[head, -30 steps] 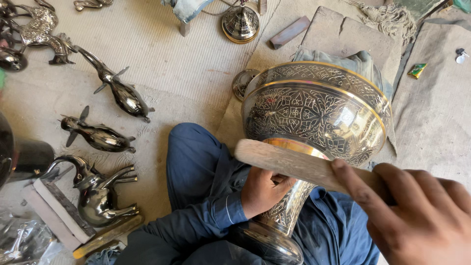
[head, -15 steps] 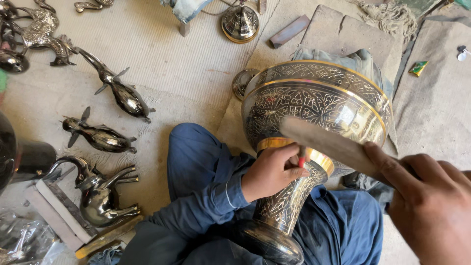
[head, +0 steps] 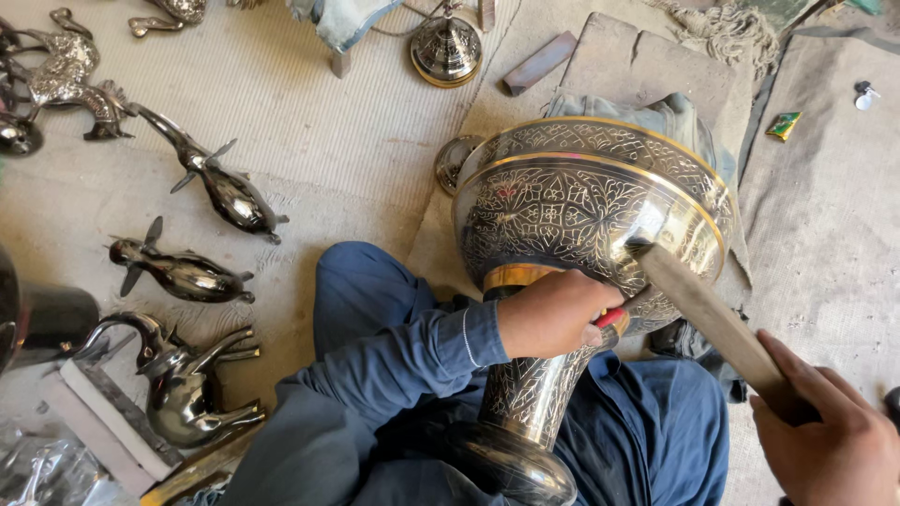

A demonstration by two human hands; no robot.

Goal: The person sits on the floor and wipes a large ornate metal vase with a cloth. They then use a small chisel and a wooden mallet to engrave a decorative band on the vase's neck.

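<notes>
Vase (head: 581,206) steady, wooden stick (head: 712,323) swung lower

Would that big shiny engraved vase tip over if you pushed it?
Probably. The vase has a wide bowl above a narrow stem, so it looks top-heavy. Being metal, it is likely stiff and heavy. The left hand steadies its stem.

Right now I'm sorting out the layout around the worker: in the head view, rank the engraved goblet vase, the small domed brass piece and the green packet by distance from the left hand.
1. The engraved goblet vase: the left hand grips its stem, on the lap.
2. The small domed brass piece: top centre, on the mat.
3. The green packet: upper right, on the cloth.
</notes>
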